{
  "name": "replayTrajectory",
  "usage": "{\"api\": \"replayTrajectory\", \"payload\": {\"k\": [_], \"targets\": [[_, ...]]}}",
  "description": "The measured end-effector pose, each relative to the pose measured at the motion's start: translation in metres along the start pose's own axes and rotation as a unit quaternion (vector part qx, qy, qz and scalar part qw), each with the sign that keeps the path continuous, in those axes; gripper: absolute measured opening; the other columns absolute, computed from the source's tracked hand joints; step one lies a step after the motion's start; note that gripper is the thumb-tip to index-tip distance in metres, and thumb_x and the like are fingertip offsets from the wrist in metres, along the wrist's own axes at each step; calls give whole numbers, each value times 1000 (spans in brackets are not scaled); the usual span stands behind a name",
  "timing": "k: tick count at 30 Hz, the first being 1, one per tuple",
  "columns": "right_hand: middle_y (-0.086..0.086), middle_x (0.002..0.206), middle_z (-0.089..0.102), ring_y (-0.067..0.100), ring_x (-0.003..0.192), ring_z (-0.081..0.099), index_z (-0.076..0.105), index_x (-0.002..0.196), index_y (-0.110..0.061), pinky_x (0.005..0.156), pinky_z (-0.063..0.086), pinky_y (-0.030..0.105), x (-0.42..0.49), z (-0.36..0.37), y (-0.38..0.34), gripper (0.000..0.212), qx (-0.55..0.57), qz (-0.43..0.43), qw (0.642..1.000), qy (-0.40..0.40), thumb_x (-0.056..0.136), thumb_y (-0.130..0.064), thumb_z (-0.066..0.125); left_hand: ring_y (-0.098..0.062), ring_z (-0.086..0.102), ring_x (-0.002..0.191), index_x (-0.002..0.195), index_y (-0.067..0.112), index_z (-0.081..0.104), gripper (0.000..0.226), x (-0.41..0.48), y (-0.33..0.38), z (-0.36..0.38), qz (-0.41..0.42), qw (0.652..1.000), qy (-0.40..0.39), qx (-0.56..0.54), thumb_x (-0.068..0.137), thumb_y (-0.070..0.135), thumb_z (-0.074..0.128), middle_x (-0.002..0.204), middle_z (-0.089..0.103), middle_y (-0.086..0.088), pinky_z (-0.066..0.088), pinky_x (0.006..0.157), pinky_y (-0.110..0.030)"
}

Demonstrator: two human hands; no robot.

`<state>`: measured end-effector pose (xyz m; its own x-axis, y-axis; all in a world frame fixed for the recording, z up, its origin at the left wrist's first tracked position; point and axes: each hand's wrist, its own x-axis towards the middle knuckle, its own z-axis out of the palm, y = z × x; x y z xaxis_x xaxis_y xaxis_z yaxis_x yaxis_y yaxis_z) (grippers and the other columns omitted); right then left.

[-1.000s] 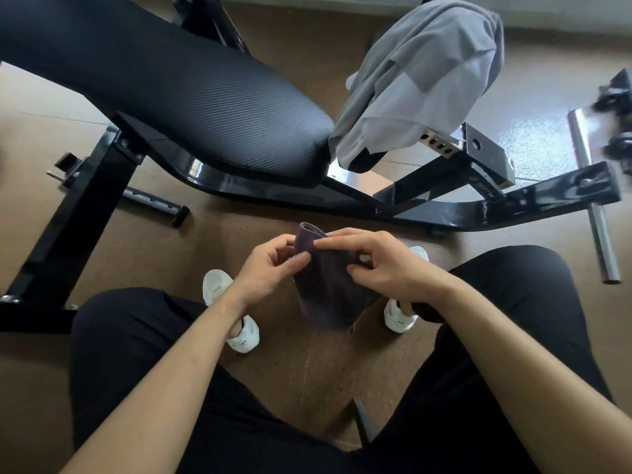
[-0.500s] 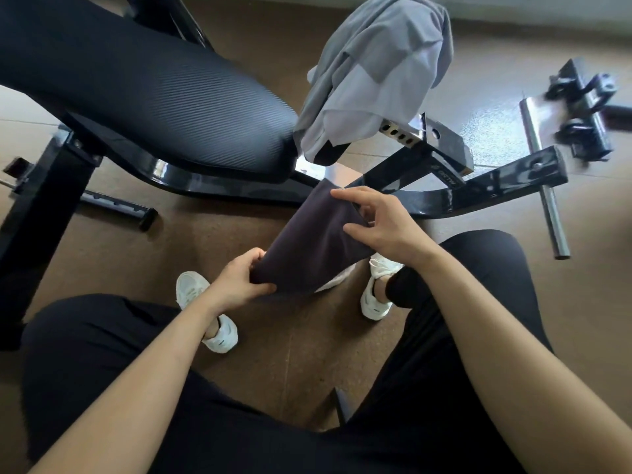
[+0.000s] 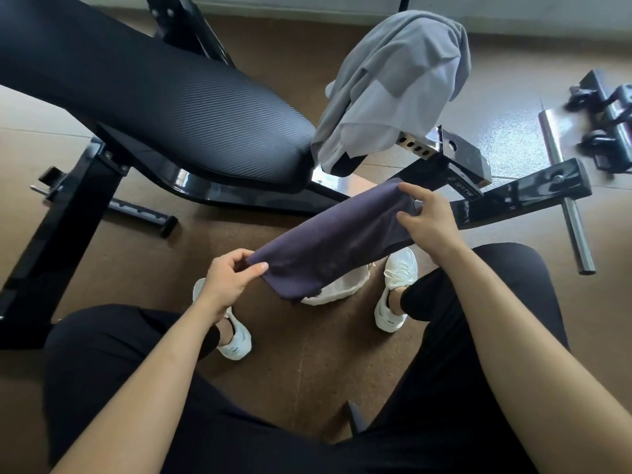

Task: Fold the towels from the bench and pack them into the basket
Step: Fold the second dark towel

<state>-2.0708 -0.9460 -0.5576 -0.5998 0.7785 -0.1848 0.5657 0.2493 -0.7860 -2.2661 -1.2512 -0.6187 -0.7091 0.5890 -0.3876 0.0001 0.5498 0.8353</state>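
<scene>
Gym floor [image 3: 143,268] | dark towel [image 3: 338,241] now stretched wider | left hand [image 3: 227,280], right hand [image 3: 429,222] pinching its ends

brown speckled gym floor [image 3: 301,364] with faint seams, pale wall base [image 3: 513,15] along the far edge, black-framed weight bench [image 3: 178,107] with ribbed padded seat, steel bar [image 3: 564,200] glinting at right, soft daylight glare

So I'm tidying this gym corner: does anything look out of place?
The grey towel hangs crumpled over the bench end, unfolded. Both hands hold only the dark towel, left hand, right hand.
</scene>
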Motion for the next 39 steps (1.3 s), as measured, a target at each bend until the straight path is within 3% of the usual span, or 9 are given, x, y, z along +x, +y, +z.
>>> {"api": "replayTrajectory", "payload": {"k": [6,10,13,15,18,21,26,31,39], "targets": [[11,139,60,27,125,59,55,145,-20,106,50,39,0,15,2,58,5,35,999,-12,90,-2,66,-23,69,110,113,33,65,23,-4,16,-11,34,988,86,-125,96,17,69,115,71,-5,58,95,-51],[10,144,58,28,128,58,55,145,-23,105,52,45,-3,28,4,60,11,26,999,-34,89,-5,67,-14,64,108,121,34,54,31,-6,22,-15,92,987,118,-61,98,18,66,118,64,-3,56,81,-22],[8,149,54,26,134,53,54,146,-22,108,50,44,-3,30,3,60,10,25,999,-37,90,-5,67,-9,60,103,109,26,59,18,-7,28,-14,135,983,121,25,101,9,58,113,63,1,46,74,-6],[8,149,53,27,135,52,53,146,-22,108,50,45,-1,32,2,60,3,21,999,-39,90,-6,68,-13,62,107,105,25,64,21,-5,28,-15,149,981,110,50,102,7,55,114,65,-2,46,81,-10],[6,148,53,26,132,54,52,147,-22,107,51,47,-2,34,0,60,-16,2,999,-46,91,-7,69,-13,58,117,122,25,62,29,-3,25,-15,127,985,96,62,98,8,63,126,59,0,52,98,-29],[2,142,54,19,112,57,51,148,-21,103,52,46,-6,36,-2,63,-37,-44,997,-59,90,-7,71,-12,49,128,140,26,51,66,-4,25,-13,106,987,72,98,84,10,81,137,47,3,44,102,-28],[-3,143,51,9,115,51,48,150,-19,97,44,23,-18,46,-13,70,-85,-142,982,-89,87,-5,75,-14,38,137,155,29,33,103,-6,30,-10,96,988,29,115,71,10,91,149,32,-1,39,106,-31],[-9,141,49,-5,93,50,50,149,-22,81,42,8,-38,67,-23,73,-69,-191,967,-156,84,-4,77,-14,35,141,157,34,27,108,-11,36,-5,91,992,-17,89,73,14,91,156,28,2,36,106,-29],[-14,136,50,-3,109,53,52,147,-21,80,48,9,-64,97,-36,66,16,-208,953,-221,87,-5,74,-9,39,141,156,34,31,106,-17,43,13,128,990,-39,39,71,18,92,152,37,6,36,115,-32]]}}
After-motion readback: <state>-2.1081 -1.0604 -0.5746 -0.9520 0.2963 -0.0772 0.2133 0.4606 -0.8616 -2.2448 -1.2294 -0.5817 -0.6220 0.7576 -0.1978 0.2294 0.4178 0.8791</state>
